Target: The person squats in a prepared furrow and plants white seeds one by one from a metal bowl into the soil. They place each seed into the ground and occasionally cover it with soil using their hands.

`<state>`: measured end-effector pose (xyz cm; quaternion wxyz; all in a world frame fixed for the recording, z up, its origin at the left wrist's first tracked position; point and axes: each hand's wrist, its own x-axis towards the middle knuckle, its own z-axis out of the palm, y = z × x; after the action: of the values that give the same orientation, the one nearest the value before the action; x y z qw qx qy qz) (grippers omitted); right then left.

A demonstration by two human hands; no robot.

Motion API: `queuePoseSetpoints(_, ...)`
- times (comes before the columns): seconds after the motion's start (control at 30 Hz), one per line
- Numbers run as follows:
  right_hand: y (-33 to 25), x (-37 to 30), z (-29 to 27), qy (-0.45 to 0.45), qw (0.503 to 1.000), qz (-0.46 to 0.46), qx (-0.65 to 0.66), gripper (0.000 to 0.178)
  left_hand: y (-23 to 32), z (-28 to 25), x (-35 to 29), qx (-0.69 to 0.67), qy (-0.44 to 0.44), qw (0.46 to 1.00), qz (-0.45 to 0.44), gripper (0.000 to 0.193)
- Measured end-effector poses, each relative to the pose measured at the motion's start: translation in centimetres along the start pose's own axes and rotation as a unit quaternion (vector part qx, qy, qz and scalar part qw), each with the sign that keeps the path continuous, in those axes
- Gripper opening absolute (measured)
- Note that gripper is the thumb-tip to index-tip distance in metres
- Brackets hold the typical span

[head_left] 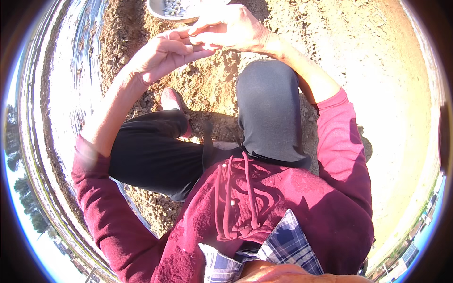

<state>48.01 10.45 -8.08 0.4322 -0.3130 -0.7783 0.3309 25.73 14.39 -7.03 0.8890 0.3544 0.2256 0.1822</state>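
A: Where are the pale pieces (173, 8)?

B: At the top edge of the frame, in a shallow bowl (154, 8) that the edge partly cuts off. The two hands meet just below it; I'd judge it sits there to be within easy reach.

A: And the fingers?

B: The left hand (171, 51), in the upper left-centre, is turned palm up, fingers stretched out and thumb bent over them, perhaps as a rest for the other. The right hand (238, 33) comes in from the right, its thumb and fingertips drawn close together at the left fingers.

A: Clamped on something?

B: I cannot tell, for either hand (the glare is harsh, and anything small could hide between the tips).

A: What lies around them?

B: Lumpy brown soil (207, 94) underneath. A bent knee (269, 89) rises at the centre, below the right hand; a folded leg (151, 153) lies left of it, with a pinkish shoe (171, 100) above. That low posture probably keeps the hands near the ground. Glossy pale strips (82, 52) curve down the upper left.
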Motion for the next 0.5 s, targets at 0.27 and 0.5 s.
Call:
queuePoseSetpoints(0.27,1.5,0.1,1.6,-0.044,0.997,-0.04,-0.044,0.022,-1.2,0.0,0.2,0.081,-0.002,0.997,-0.02,0.067)
queuePoseSetpoints(0.5,2.7,-1.3,1.6,-0.054,0.993,-0.019,-0.101,0.018,-1.5,0.0,0.4,0.048,0.025,0.997,-0.063,0.059)
